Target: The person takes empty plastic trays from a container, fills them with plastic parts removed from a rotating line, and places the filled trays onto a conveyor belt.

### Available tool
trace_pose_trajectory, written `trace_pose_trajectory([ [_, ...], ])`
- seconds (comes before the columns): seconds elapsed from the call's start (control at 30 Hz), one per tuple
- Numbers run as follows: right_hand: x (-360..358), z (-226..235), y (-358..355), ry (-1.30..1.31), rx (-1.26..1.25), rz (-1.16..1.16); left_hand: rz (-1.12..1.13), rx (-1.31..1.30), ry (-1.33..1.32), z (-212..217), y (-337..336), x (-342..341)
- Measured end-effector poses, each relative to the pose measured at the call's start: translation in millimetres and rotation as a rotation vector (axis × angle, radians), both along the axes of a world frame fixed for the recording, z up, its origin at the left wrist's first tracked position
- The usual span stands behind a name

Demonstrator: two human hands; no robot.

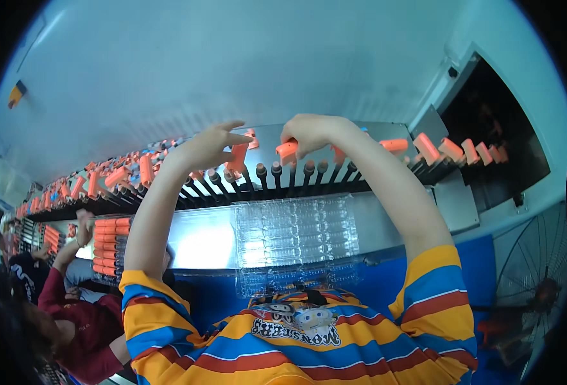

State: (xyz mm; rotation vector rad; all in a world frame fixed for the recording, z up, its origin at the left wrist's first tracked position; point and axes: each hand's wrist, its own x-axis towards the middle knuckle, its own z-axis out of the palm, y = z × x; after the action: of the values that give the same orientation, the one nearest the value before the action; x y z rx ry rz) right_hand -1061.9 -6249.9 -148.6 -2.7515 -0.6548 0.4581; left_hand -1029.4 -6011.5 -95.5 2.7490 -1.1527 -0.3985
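My left hand (209, 147) reaches over a row of black upright pegs (262, 176), its fingers stretched apart. Just beside its fingertips an orange plastic piece (238, 157) stands on a peg; whether the fingers touch it I cannot tell. To the right, my right hand (312, 133) is curled round another orange block-shaped piece (286, 151), held above the pegs. Several pegs between and right of my hands show bare tips. Behind them, one more small orange piece (252, 138) is at the grey metal surface.
A clear plastic blister tray (296, 234) lies before me on the metal ledge (200, 240). Orange pieces sit on pegs leading right to a dark opening (489, 122). At left are a tray of orange pieces (111, 244) and a co-worker in a maroon shirt (81, 327). A fan (540, 289) stands right.
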Motion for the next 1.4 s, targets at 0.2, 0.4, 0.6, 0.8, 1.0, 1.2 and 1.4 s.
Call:
trace_pose_trajectory([
  [0.2,10.4,-21.5,-17.8,0.028,0.083,0.118,-0.099,0.318,-0.175,-29.1,-24.4,9.4],
  [0.4,-5.0,-33.5,-19.2,-0.256,0.047,0.178,0.197,0.111,-0.06,-37.7,-35.1,-11.4],
  [0.6,-56.5,-49.5,-55.7,-1.051,0.29,0.275,0.048,-0.109,-0.755,-84.1,-14.8,-28.0],
  [0.8,-163.6,-142.1,-184.9,-0.682,0.329,-0.278,0.093,-0.425,-0.526,-158.5,-89.7,-123.8],
  [1.0,-174.9,-267.4,-249.2,-0.586,0.221,-0.421,-0.209,-0.453,-0.418,-288.8,-259.0,-150.0],
  [1.2,-215.4,-309.1,-281.4,-0.755,0.102,-0.45,-0.224,-0.323,-0.493,-314.3,-308.5,-161.1],
  [1.4,-240.4,-285.9,-310.1,-0.726,0.018,-0.444,-0.291,-0.337,-0.384,-318.3,-356.0,-183.8],
])
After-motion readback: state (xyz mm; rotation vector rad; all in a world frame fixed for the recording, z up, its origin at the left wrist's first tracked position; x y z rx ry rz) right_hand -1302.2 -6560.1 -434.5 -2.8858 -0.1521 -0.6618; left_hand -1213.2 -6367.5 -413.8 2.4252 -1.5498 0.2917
